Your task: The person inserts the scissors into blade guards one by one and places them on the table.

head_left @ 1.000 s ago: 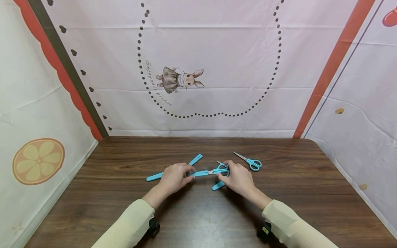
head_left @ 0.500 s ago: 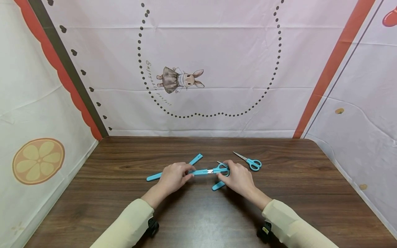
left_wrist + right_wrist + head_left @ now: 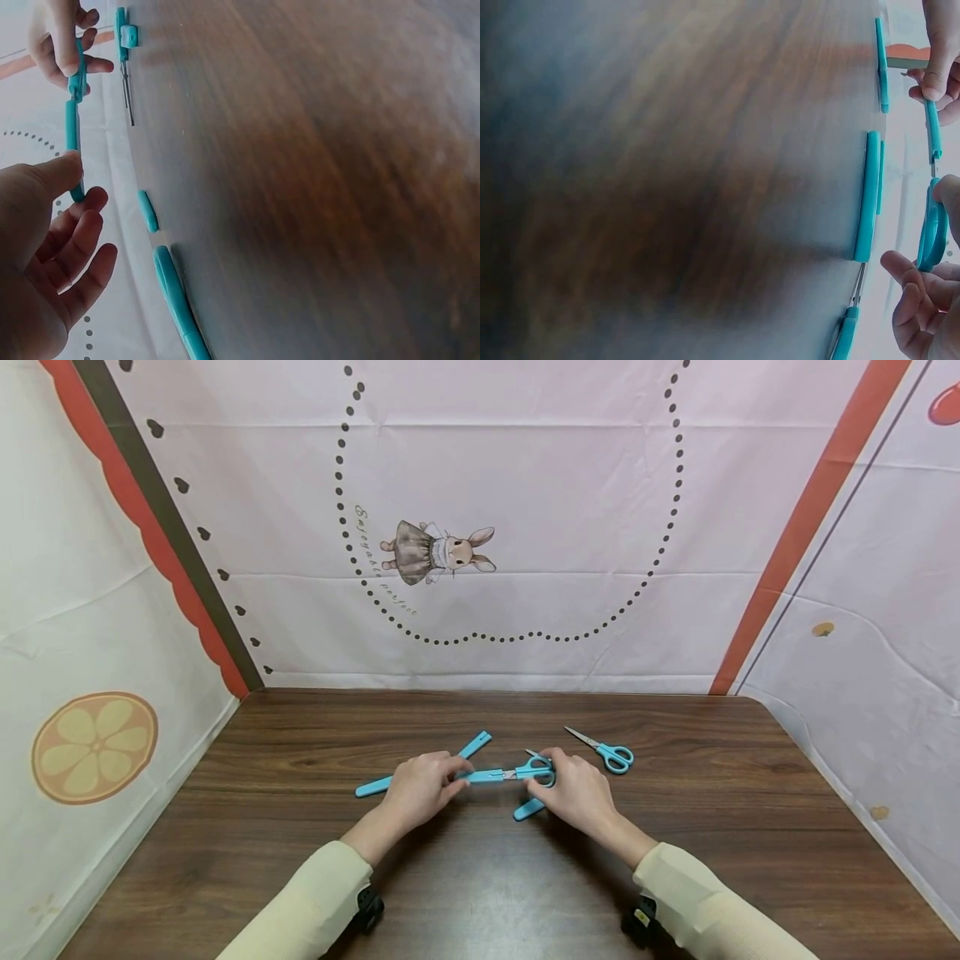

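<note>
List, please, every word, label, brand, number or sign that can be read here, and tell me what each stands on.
"Enjoyable": curving script on the white backdrop, beside the printed rabbit.
"perf…": next word, same backdrop; its ending is too small to read surely.
Yellow mark on the black right-wrist device: too small to read.
No lettering can be made out on the held scissors or the loose pair at right.

Head view faces forward, down; nearer wrist views share held scissors [image 3: 931,229].

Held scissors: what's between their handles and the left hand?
In the head view: a short stretch of bare blade, then the blue sheath the left hand pinches.
</note>
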Demonstrator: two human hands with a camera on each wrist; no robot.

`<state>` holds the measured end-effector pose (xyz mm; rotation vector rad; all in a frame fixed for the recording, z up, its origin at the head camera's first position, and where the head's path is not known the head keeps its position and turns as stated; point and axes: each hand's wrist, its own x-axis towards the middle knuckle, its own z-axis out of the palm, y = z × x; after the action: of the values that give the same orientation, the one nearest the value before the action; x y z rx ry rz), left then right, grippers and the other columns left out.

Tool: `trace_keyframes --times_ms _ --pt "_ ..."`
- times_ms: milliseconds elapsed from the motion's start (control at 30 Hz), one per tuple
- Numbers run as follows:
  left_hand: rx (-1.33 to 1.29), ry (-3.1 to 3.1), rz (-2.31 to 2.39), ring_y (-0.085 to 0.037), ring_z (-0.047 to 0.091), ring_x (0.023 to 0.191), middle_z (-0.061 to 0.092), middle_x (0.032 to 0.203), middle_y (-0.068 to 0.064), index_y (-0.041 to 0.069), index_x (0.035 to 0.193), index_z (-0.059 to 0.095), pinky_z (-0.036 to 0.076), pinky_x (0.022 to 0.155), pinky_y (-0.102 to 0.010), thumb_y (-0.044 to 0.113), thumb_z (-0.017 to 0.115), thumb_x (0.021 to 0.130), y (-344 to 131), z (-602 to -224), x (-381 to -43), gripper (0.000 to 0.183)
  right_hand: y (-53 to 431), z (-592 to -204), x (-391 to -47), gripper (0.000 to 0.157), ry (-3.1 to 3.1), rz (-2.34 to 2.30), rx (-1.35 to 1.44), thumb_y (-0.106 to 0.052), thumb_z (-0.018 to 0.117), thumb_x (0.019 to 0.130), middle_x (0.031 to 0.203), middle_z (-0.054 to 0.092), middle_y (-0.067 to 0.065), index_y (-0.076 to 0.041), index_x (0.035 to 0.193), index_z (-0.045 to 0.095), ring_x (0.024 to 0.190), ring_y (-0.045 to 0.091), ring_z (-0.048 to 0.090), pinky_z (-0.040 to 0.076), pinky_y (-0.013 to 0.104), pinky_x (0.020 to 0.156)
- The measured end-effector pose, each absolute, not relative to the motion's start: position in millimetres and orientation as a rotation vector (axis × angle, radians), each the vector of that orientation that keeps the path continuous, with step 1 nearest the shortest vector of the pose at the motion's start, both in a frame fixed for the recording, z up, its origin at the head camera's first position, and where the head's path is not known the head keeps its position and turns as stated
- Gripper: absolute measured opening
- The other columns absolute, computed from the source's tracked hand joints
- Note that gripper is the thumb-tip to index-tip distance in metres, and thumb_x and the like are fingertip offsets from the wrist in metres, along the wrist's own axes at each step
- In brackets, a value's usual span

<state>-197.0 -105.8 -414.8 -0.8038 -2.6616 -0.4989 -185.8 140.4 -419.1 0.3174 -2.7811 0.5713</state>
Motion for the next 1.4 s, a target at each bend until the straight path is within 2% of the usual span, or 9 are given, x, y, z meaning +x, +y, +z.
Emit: trace_keyframes --times_ms 333,600,1000,1400 --pt "-0.8 -2.635 -0.484 -0.002 0.053 0.06 0.058 0.076 0.011 0.024 0.096 0.069 0.038 0.048 -0.017 0.027 0.071 0.08 -106.5 -413.8 -195.5 0.016 138.3 -418.5 -186.3 0.045 -2.787 0.577 0.321 -0.041 0.067 0.078 0.053 0.041 -0.006 -0.011 0.112 0.061 0.042 0.009 0.034 0.025 0.024 0.038" --pt "-0.8 -2.618 -0.503 -0.002 0.052 0.058 0.057 0.075 0.011 0.024 0.094 0.069 0.037 0.047 -0.017 0.027 0.071 0.081 -106.9 -416.7 -195.5 0.014 138.4 -421.9 -185.9 0.044 -2.676 0.572 0.373 -0.035 0.072 0.074 0.053 0.04 -0.007 -0.007 0.107 0.061 0.042 0.007 0.032 0.025 0.024 0.038" --pt "-0.803 -2.62 -0.542 -0.004 0.055 0.061 0.06 0.078 0.009 0.022 0.096 0.07 0.039 0.049 -0.018 0.025 0.07 0.081 -105.8 -416.7 -193.7 0.014 136.5 -420.2 -186.7 0.045 -2.717 0.568 0.33 -0.039 0.071 0.076 0.055 0.046 -0.007 -0.011 0.11 0.061 0.042 0.007 0.036 0.029 0.024 0.039" --pt "-0.799 -2.621 -0.533 -0.002 0.053 0.059 0.059 0.077 0.01 0.022 0.096 0.069 0.038 0.049 -0.017 0.025 0.069 0.082 -104.0 -413.7 -193.7 0.014 134.8 -416.7 -188.4 0.045 -2.698 0.572 0.339 -0.039 0.072 0.075 0.054 0.044 -0.008 -0.011 0.109 0.061 0.042 0.007 0.035 0.028 0.024 0.039"
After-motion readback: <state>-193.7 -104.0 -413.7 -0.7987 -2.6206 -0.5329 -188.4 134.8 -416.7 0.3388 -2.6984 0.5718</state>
